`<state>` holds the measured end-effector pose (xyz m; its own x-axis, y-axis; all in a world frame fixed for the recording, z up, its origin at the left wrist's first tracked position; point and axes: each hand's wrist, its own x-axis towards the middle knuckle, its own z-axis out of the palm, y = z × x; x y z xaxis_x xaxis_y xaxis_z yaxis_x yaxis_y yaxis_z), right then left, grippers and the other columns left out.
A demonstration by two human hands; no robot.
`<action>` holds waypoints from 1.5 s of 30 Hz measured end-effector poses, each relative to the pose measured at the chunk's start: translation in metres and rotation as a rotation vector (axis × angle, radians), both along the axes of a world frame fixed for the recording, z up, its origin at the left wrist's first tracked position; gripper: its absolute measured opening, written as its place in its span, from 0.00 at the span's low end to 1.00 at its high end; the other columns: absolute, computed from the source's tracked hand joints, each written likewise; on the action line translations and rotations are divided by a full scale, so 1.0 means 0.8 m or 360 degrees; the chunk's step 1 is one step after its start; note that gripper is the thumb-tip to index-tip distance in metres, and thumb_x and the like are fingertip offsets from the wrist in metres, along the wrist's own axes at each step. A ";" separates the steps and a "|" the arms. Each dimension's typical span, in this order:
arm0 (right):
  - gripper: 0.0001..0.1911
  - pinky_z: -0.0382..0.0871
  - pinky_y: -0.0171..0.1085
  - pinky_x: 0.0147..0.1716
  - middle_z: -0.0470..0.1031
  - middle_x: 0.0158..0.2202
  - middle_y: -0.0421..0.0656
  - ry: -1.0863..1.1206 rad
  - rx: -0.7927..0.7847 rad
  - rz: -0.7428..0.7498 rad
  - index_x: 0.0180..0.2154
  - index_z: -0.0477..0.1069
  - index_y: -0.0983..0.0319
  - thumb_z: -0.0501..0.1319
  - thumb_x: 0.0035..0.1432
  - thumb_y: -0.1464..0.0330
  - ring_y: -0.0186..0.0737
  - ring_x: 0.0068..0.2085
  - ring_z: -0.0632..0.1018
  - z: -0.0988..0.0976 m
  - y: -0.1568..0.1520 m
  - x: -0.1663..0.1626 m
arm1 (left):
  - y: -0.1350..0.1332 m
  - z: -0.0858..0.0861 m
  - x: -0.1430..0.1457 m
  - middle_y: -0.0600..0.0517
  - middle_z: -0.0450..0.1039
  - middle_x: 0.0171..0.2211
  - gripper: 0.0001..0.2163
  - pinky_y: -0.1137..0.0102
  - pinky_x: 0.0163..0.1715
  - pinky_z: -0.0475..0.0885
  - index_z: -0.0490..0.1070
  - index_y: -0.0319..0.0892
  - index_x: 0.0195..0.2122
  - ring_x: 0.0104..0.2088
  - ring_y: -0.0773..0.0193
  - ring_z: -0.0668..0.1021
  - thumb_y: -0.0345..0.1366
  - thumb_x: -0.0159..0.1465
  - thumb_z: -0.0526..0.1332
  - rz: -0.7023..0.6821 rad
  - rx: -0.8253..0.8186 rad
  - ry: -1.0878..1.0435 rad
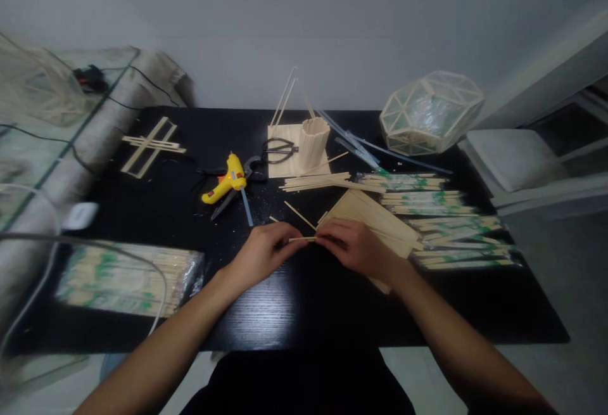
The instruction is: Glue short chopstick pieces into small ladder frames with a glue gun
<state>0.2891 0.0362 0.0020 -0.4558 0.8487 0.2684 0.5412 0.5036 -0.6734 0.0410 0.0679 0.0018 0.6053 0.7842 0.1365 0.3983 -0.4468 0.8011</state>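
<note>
Centrally, left hand [263, 247] and right hand [358, 247] fingers [294, 248] pinch a stick [303, 239]. Upper centre, a cylinder [313, 147] looks built; loose sticks [313, 182] remain.

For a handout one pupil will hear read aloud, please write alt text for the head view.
A person's left hand and right hand hold a thin wooden stick between them above a black table. Beyond them are a yellow glue gun and a cylinder of upright sticks on a flat wooden base, with wrapped stick bundles to the right.
</note>
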 end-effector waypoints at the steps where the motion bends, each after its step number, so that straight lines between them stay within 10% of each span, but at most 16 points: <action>1: 0.08 0.77 0.42 0.44 0.83 0.39 0.46 0.0002 -0.0003 -0.0014 0.43 0.79 0.60 0.61 0.72 0.67 0.43 0.41 0.83 -0.001 0.001 0.000 | 0.000 0.001 0.000 0.53 0.79 0.32 0.11 0.72 0.32 0.70 0.79 0.42 0.39 0.30 0.67 0.78 0.43 0.73 0.63 0.0004 -0.0003 0.0001; 45: 0.06 0.79 0.40 0.39 0.83 0.37 0.46 -0.0031 0.0330 -0.0170 0.43 0.77 0.62 0.60 0.72 0.69 0.41 0.37 0.83 -0.019 -0.008 -0.020 | -0.002 -0.006 0.002 0.55 0.76 0.31 0.07 0.73 0.33 0.72 0.74 0.42 0.40 0.30 0.67 0.77 0.37 0.74 0.61 0.0063 0.0191 -0.0039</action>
<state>0.2735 0.0300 -0.0129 -0.3730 0.8200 0.4341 0.6109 0.5692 -0.5503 0.0428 0.0661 -0.0027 0.5693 0.7848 0.2450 0.3987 -0.5241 0.7525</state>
